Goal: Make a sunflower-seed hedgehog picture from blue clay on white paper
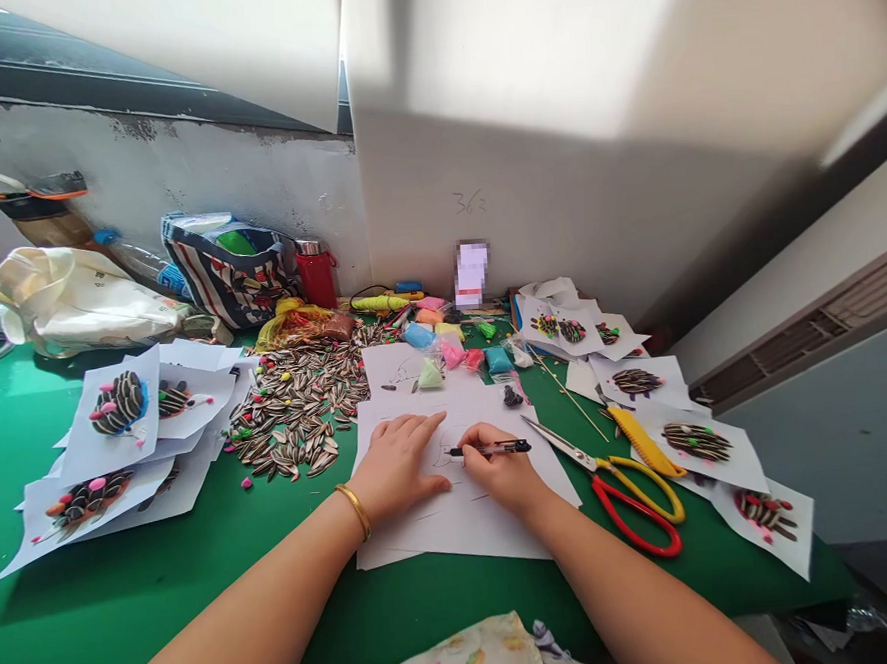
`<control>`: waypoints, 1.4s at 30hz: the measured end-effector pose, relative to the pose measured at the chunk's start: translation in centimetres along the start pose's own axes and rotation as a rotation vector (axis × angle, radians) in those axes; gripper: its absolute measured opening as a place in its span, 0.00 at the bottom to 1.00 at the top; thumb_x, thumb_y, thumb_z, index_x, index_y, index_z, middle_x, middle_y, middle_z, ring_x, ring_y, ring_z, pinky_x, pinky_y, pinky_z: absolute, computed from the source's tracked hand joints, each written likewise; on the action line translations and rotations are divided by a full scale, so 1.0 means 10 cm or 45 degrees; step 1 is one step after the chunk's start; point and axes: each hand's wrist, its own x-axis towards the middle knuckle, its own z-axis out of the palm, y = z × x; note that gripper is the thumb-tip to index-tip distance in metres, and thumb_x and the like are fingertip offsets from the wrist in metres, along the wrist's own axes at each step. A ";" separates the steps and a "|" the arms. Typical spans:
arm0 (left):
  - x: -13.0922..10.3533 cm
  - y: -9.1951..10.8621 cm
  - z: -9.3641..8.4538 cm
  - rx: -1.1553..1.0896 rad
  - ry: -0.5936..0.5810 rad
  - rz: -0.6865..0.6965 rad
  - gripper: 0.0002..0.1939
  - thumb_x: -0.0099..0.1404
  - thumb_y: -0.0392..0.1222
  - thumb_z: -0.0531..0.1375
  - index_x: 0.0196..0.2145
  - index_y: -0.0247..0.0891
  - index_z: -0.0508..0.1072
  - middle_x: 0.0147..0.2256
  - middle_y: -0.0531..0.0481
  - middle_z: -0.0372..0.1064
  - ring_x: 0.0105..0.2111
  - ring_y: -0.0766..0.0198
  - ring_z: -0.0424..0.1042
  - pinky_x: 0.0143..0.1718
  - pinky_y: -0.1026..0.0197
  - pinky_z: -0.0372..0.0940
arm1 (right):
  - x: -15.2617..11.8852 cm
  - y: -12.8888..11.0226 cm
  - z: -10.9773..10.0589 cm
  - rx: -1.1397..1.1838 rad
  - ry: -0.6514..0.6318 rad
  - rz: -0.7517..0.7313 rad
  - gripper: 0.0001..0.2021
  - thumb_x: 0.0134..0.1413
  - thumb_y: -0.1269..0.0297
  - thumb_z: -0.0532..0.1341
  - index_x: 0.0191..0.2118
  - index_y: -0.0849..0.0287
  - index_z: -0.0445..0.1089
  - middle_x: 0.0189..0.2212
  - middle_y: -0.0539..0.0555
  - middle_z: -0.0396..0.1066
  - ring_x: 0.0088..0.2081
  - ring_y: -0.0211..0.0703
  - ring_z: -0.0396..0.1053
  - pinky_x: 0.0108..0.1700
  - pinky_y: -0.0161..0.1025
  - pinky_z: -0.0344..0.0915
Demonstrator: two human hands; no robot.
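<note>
My right hand point(493, 464) is closed around a black pen point(507, 447), its tip down on a sheet of white paper point(455, 527). Thin dark lines show on the paper by the tip. Flat on the same sheet lies my left hand point(402, 460), fingers stretched and thumb apart, holding nothing. A gold bracelet point(353, 511) circles the left wrist. To the right of the sheet rest scissors point(610, 477) with one red and one yellow handle. A pile of striped sunflower seeds point(305, 406) spreads beyond my left hand.
Papers with seed figures stack at left point(120, 442) and at right point(698, 447). A yellow utility knife point(641, 440) lies past the scissors. Small bags of coloured clay point(452, 354), a striped bag point(225, 260), a red bottle point(316, 277) and an upright phone point(471, 272) stand toward the wall.
</note>
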 end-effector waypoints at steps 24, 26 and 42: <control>0.00 -0.01 0.01 0.013 0.007 0.019 0.47 0.53 0.54 0.68 0.65 0.46 0.53 0.58 0.45 0.64 0.59 0.48 0.59 0.58 0.45 0.50 | -0.01 -0.04 0.03 -0.038 -0.087 0.023 0.06 0.52 0.68 0.55 0.30 0.56 0.69 0.29 0.49 0.73 0.33 0.42 0.69 0.37 0.38 0.64; 0.00 -0.02 0.01 0.010 0.010 0.022 0.47 0.52 0.54 0.69 0.65 0.46 0.53 0.57 0.45 0.64 0.59 0.49 0.59 0.59 0.45 0.50 | -0.01 -0.04 0.03 -0.035 -0.076 0.012 0.06 0.52 0.68 0.55 0.30 0.56 0.69 0.29 0.49 0.73 0.33 0.42 0.69 0.38 0.38 0.64; 0.00 0.02 0.02 0.048 0.031 -0.075 0.44 0.55 0.53 0.67 0.65 0.47 0.54 0.59 0.45 0.63 0.60 0.48 0.58 0.59 0.44 0.50 | 0.12 0.02 -0.20 0.274 0.161 0.089 0.13 0.58 0.56 0.57 0.44 0.56 0.69 0.35 0.53 0.73 0.34 0.43 0.71 0.39 0.41 0.68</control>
